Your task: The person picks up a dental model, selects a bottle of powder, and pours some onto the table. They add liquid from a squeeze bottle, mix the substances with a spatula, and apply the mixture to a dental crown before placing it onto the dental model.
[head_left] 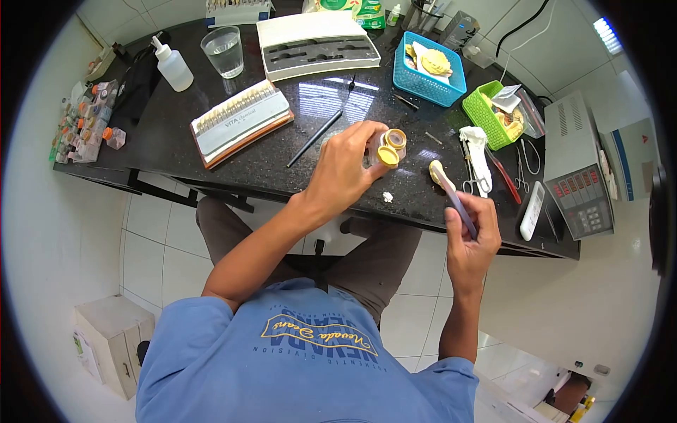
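Note:
My left hand (345,166) is closed around a small clear jar (374,149) with a yellow flip lid (388,155), tilted open above the black counter's front edge. My right hand (472,240) pinches a slim grey-purple tool (458,208), perhaps tweezers, between thumb and fingers. At the tool's far end is a small cream-coloured piece (437,171); its exact kind is hard to make out. The jar and this piece are apart. A white crumb (387,197) lies on the counter between my hands.
Left of my hands are a VITA shade guide (243,123), a thin brush (315,138), a glass of water (223,53) and a squeeze bottle (173,67). Rightward are a blue basket (430,93), a green basket (486,127), scissors-like clamps (522,169) and a control unit (582,183).

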`<state>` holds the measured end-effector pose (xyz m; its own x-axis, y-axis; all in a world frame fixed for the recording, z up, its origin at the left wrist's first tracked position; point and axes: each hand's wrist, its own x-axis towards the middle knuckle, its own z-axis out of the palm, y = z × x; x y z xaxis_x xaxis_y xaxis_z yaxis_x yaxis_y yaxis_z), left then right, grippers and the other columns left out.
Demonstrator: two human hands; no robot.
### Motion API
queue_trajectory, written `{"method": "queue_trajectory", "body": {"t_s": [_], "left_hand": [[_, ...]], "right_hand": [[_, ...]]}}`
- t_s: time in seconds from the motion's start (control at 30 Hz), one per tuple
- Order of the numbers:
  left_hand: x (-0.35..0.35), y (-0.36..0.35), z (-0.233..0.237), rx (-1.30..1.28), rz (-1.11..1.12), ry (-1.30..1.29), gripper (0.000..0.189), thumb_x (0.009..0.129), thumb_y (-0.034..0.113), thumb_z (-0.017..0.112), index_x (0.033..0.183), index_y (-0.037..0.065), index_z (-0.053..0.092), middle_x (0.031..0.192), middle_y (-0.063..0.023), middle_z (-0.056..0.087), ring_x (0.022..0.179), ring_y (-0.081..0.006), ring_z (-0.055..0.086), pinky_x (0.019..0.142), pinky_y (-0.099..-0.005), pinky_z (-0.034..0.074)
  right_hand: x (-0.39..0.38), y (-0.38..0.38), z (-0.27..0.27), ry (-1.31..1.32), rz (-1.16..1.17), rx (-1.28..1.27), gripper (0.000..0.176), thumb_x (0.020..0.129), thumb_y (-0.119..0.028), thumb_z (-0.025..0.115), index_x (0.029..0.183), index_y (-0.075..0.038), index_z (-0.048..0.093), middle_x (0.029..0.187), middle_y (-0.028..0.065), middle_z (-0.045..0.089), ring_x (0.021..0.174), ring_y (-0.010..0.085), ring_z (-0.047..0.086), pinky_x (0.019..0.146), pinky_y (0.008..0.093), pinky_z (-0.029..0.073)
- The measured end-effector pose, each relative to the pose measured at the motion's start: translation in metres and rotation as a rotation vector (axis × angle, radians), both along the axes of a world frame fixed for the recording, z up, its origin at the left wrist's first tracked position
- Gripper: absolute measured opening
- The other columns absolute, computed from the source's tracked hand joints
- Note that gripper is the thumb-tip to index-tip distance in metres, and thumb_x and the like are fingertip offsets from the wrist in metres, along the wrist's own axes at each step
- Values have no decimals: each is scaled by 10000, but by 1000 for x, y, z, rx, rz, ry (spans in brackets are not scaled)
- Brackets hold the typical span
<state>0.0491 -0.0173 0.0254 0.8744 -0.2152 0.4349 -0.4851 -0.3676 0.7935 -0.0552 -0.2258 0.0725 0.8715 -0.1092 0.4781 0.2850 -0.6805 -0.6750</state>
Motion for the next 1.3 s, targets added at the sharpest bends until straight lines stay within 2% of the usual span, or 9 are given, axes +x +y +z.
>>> {"method": "queue_trajectory", "body": {"t_s": [0.13,0.3,0.4,0.43,0.53,0.6,0.7,0.93,1.3], "left_hand": [[0,1,-1,0,-11,16,487,777,132,848,1188,-21,635,1057,-163,705,978,-280,712,903,-366,570],[-2,2,-2,-26,-24,-6,499,766,122,843,1202,-9,639,1054,-149,673,962,-272,690,892,-370,566],[-6,4,1,-8,-20,-82,526,758,75,823,1243,4,633,1100,-145,642,1002,-270,663,911,-380,545],[-8,6,3,27,-13,-145,547,753,46,810,1268,10,626,1129,-142,628,1029,-268,649,926,-386,533],[-11,9,7,-30,-41,-77,578,749,6,786,1302,38,621,1167,-143,615,1067,-285,638,939,-397,515],[-15,9,6,-61,-46,-87,572,750,13,790,1296,50,628,1173,-138,622,1076,-289,640,942,-396,517],[-18,11,-1,-74,-61,-132,561,749,21,798,1285,69,640,1188,-130,635,1093,-296,644,944,-397,523],[-22,15,-2,-55,-122,-158,553,733,22,821,1258,67,652,1211,-115,650,1112,-294,657,948,-393,548],[-21,16,-3,-43,-127,-175,543,730,35,832,1244,77,665,1236,-115,648,1144,-292,648,970,-390,547]], "right_hand": [[29,20,11,-25,106,-87,194,907,-139,741,1082,-60,714,906,50,628,640,110,528,545,244,412],[50,24,43,-80,83,-269,160,895,-106,723,1050,-70,721,910,59,650,739,178,655,595,291,529],[48,17,63,-53,77,-342,104,883,-76,715,986,-64,706,894,54,666,718,175,656,578,291,519],[44,15,68,-62,86,-362,85,886,-28,697,970,-40,695,822,38,647,632,92,542,556,243,428],[32,5,78,42,112,-485,93,873,-33,709,963,-47,688,823,47,643,627,111,546,560,236,431],[31,2,78,53,124,-520,111,868,-22,709,974,-52,695,834,55,648,622,134,553,569,245,449],[32,0,68,104,200,-526,131,849,-22,724,975,-54,705,872,78,659,682,238,660,609,357,534],[45,15,42,48,285,-616,99,845,-44,742,934,-64,702,870,77,632,682,266,660,603,371,529],[45,6,20,176,262,-242,85,843,-18,750,918,-14,709,838,77,653,686,180,665,564,311,519]]}}
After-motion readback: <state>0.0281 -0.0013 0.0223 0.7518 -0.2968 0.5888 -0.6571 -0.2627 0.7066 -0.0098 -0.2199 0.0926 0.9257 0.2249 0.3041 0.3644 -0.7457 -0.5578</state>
